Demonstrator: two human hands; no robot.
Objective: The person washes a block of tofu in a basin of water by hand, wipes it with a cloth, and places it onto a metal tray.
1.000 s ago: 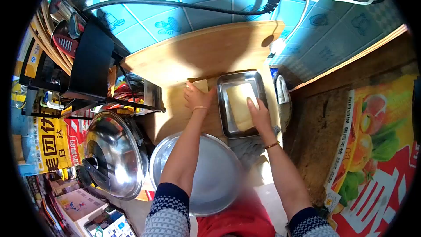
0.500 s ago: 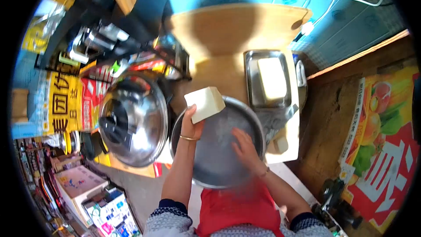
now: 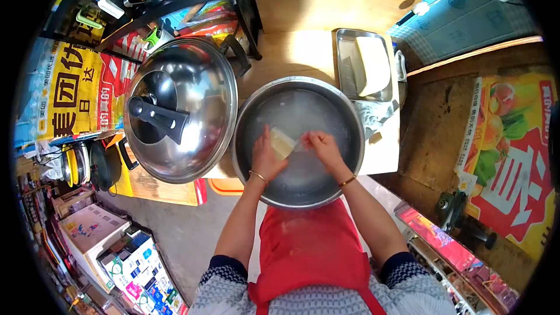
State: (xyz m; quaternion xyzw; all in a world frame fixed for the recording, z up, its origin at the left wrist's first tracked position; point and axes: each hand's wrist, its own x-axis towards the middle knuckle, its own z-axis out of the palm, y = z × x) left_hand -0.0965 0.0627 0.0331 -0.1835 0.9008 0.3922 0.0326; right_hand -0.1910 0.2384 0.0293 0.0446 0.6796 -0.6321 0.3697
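Plainly, the left hand [image 3: 269, 158] holds a pale block [image 3: 283, 143] jutting rightward, long axis unclear, right hand [image 3: 325, 148] bunched

Light: bright, patchy | glare: steel lid [image 3: 201, 99], tabletop [image 3: 309, 52] | shadow: upright board [image 3: 344, 0] | edges: fisheye-bent, corners black

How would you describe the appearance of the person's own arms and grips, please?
The knit sleeves are pale grey and white, with dark navy cuffs near the elbows and a dark checked band beside them; the forearms are uncovered. The left grip and right grip wear no gloves. A thin gold-toned bangle circles the left wrist, and a gold-toned bracelet the right.
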